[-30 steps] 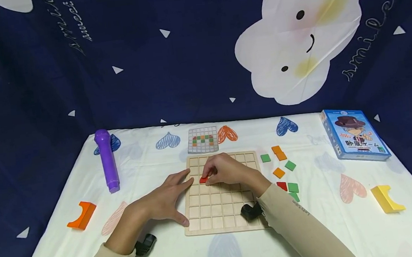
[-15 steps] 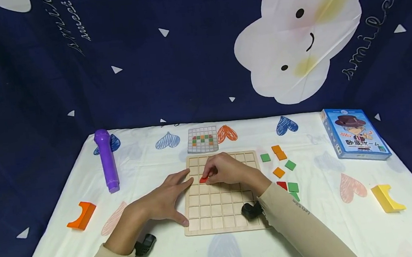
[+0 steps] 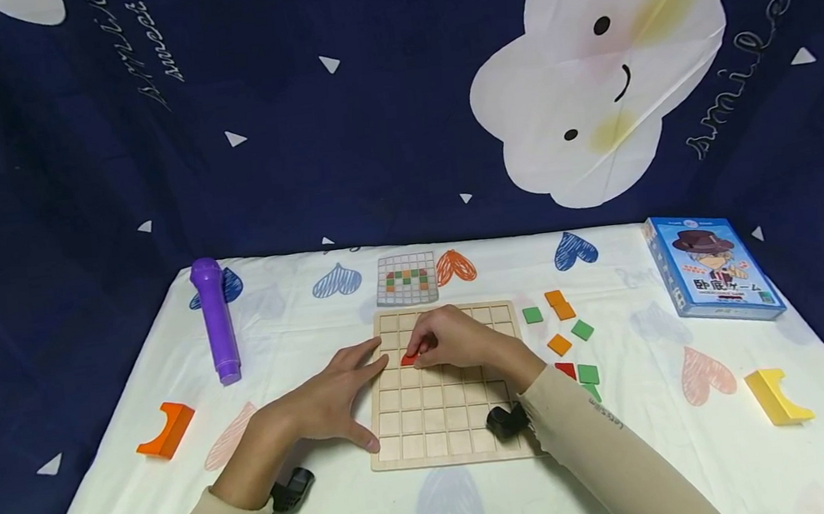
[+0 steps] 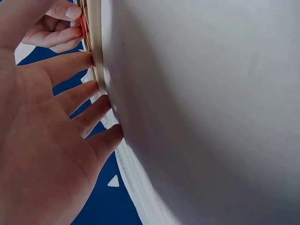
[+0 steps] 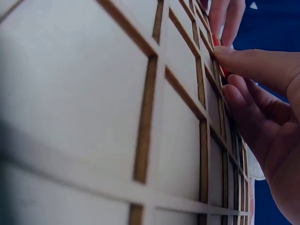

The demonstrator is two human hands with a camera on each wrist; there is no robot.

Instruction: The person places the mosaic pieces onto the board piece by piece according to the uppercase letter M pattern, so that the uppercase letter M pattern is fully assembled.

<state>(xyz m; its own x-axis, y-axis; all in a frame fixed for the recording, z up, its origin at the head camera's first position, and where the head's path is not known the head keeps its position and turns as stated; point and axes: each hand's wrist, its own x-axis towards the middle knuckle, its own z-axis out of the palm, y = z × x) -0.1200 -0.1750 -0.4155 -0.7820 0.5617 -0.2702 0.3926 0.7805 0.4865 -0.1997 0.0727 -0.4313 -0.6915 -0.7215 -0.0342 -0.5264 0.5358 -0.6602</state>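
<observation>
A wooden grid board [image 3: 422,423] lies on the white cloth in the middle of the table. My right hand [image 3: 456,338] reaches over it and holds a small red tile [image 3: 408,360] between thumb and fingers, low at a cell near the upper left. Part of that tile is covered by the fingers; its red edge also shows in the right wrist view. My left hand [image 3: 325,402] is spread along the board's left side, fingertips and thumb right at the frame. In the left wrist view its fingers [image 4: 70,65] are nearly straight and grip nothing.
Several orange, green and red tiles [image 3: 559,345] lie right of the board. Behind it is a pattern card [image 3: 408,298]. A purple microphone [image 3: 218,327] and an orange block [image 3: 168,432] are left; a blue box [image 3: 715,269] and a yellow block [image 3: 775,397] are right.
</observation>
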